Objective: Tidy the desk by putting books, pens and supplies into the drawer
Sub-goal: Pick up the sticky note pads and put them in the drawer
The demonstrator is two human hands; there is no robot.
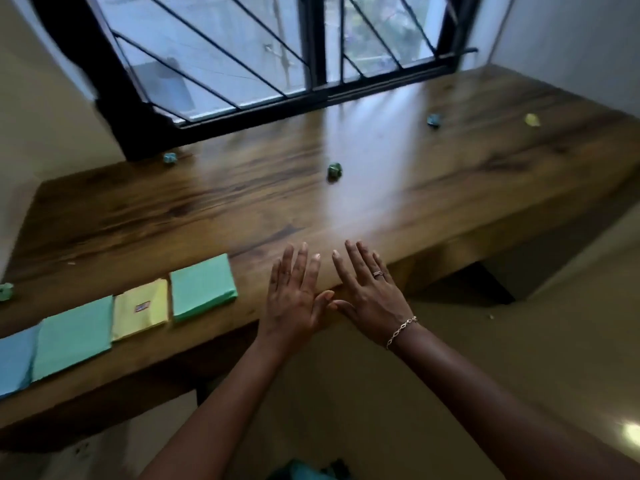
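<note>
My left hand (294,292) and my right hand (367,289) lie side by side, palms down, fingers spread, over the front edge of the wooden desk (242,202); both hold nothing. To their left along the front edge lie a green pad (202,287), a yellow pad (141,308), another green pad (72,336) and a blue pad (15,358). Small crumpled pieces sit scattered on the desk: a green one (334,171), teal ones (169,156) (433,119) (6,292) and a yellow one (532,119). No drawer is in view.
A barred window (277,53) runs along the desk's back edge. Walls close in at the left and at the far right. Below the desk's front edge lies a beige floor (519,341). Something teal (304,472) shows at the bottom of the view.
</note>
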